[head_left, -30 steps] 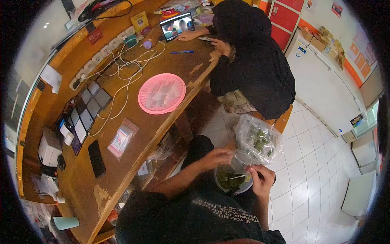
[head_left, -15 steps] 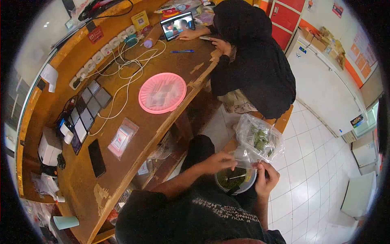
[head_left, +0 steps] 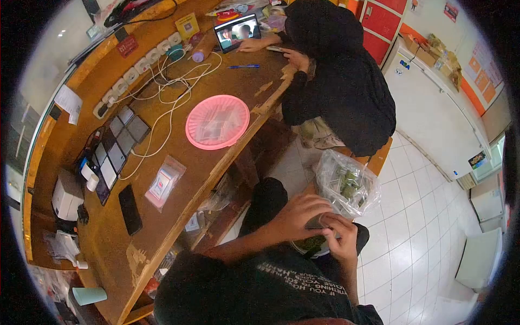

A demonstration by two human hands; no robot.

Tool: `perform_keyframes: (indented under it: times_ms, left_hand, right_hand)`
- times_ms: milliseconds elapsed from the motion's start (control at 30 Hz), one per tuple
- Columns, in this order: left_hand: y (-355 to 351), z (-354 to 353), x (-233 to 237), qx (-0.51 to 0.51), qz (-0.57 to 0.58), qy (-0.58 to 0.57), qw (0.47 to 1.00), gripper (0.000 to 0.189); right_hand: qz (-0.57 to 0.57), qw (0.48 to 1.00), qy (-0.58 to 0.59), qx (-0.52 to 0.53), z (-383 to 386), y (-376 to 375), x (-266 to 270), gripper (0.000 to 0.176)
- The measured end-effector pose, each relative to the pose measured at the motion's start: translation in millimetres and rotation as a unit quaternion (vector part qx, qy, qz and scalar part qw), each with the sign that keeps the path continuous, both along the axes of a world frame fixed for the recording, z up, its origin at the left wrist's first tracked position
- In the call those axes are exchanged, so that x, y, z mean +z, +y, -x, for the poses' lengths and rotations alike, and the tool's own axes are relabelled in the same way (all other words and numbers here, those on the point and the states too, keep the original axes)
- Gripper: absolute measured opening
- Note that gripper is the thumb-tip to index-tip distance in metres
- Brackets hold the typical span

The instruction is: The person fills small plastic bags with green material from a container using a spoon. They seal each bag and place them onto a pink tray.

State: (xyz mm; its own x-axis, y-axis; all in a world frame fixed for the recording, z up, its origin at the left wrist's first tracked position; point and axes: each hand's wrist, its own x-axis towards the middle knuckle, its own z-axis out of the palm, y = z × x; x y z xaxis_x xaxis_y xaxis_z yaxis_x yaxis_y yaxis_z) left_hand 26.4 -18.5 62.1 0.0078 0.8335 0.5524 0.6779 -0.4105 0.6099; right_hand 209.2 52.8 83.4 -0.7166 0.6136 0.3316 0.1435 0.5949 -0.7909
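My left hand [head_left: 302, 215] and my right hand [head_left: 341, 234] are close together over my lap, fingers closed on a small clear plastic bag [head_left: 315, 221]. Most of that bag is hidden behind my fingers. Directly below sits a tub [head_left: 320, 250] with green, leafy-looking contents, largely covered by my hands and forearm. Just beyond my hands, a large clear plastic bag [head_left: 364, 201] lies on the bench with small green-filled packets [head_left: 351, 187] inside.
To the left runs a worn wooden desk [head_left: 216, 179]. On it are a pink basket [head_left: 197, 142] of clear zip bags, a packet [head_left: 164, 183], a phone [head_left: 130, 210], tangled white cables [head_left: 176, 103] and a laptop [head_left: 238, 33]. A person in black [head_left: 341, 81] leans over the desk ahead.
My left hand has moved right and slightly forward to meet my right hand. The small clear bag, stretched out between them before, is now mostly hidden by my fingers.
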Motion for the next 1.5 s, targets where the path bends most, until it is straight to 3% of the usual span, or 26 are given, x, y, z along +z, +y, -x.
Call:
perform_keyframes:
  times_ms: [233, 300, 367, 400, 467, 500, 567, 600, 633, 700, 733, 833, 967, 1033, 1233, 1367, 1433, 1500]
  left_hand:
    - [-1.9, 4.1, -16.0, -0.02, 0.078, -0.044, 0.996, 0.049]
    - [-0.9, 8.0, -27.9, -0.012, 0.099, -0.158, 0.982, 0.051]
    - [-3.7, 20.2, -19.1, 0.003, 0.102, -0.161, 0.982, 0.052]
    - [-5.0, 27.6, -16.1, 0.02, 0.099, -0.161, 0.982, 0.054]
    - [-9.0, 34.5, -18.9, 0.024, 0.105, -0.187, 0.976, 0.054]
    - [-11.0, 38.7, -20.5, 0.031, 0.102, -0.209, 0.972, 0.054]
    - [-15.2, 46.1, -24.9, 0.02, 0.148, -0.214, 0.965, 0.058]
    - [-16.3, 46.2, -27.6, 0.02, 0.143, -0.259, 0.955, 0.059]
    - [-17.2, 46.6, -30.9, 0.02, 0.137, -0.304, 0.943, 0.061]
    - [-16.7, 50.0, -37.1, 0.023, 0.128, -0.303, 0.944, 0.063]
    - [-17.1, 51.7, -36.7, 0.026, 0.127, -0.307, 0.943, 0.062]
    - [-19.1, 54.1, -35.9, 0.031, 0.137, -0.305, 0.942, 0.059]
    - [-19.3, 55.2, -41.1, 0.038, 0.138, -0.297, 0.944, 0.055]
    - [-18.6, 58.1, -42.6, 0.037, 0.138, -0.29, 0.946, 0.054]
    - [-20.6, 60.3, -44.5, 0.033, 0.14, -0.309, 0.94, 0.05]
    - [-20.6, 61.0, -51.6, 0.029, 0.16, -0.33, 0.93, 0.055]
    - [-19.6, 60.6, -51.3, 0.029, 0.169, -0.337, 0.926, 0.054]
    - [-21.7, 58.6, -55.7, 0.037, 0.164, -0.342, 0.925, 0.053]
  right_hand:
    - [0.0, 0.999, 0.024, -0.023, -0.1, -1.4, -4.5, 0.022]
    - [-0.015, 0.997, 0.05, -0.059, -6.1, 4.7, -13.7, 0.021]
    - [0.201, 0.955, 0.124, -0.179, -11.7, 16.6, -23.2, 0.019]
    - [0.206, 0.954, 0.12, -0.184, -15.9, 26.8, -29.9, 0.019]
    - [0.118, 0.969, -0.168, -0.134, -27.7, 44.5, -50.7, 0.02]
    - [0.124, 0.967, -0.172, -0.137, -32.6, 46.6, -69.8, 0.02]
    - [-0.083, 0.965, -0.248, -0.032, -37.3, 46.9, -109.5, 0.031]
    - [-0.022, 0.955, -0.296, -0.014, -39.3, 35.5, -116.8, 0.047]
    - [-0.017, 0.954, -0.299, -0.015, -39.5, 29.4, -123.3, 0.047]
    - [0.041, 0.887, -0.46, 0.005, -37.2, 25.3, -137.7, 0.053]
    - [0.01, 0.913, -0.408, 0.001, -47.2, 27.2, -181.9, 0.05]
    - [-0.044, 0.913, -0.402, 0.051, -43.8, 21.0, -175.6, 0.043]
    - [0.018, 0.91, -0.398, 0.112, -40.3, 23.8, -197.2, 0.044]
    - [-0.065, 0.876, -0.46, 0.133, -34.1, 18.5, -187.2, 0.037]
    - [0.09, 0.879, -0.405, 0.235, -50.6, 25.6, -200.8, 0.034]
    - [0.127, 0.893, -0.368, 0.226, -35.5, 14.1, -186.5, 0.031]
    - [0.076, 0.899, -0.358, 0.241, -31.8, 11.9, -182.1, 0.021]
    - [0.084, 0.912, -0.361, 0.174, -39.1, 11.8, -203.6, 0.017]
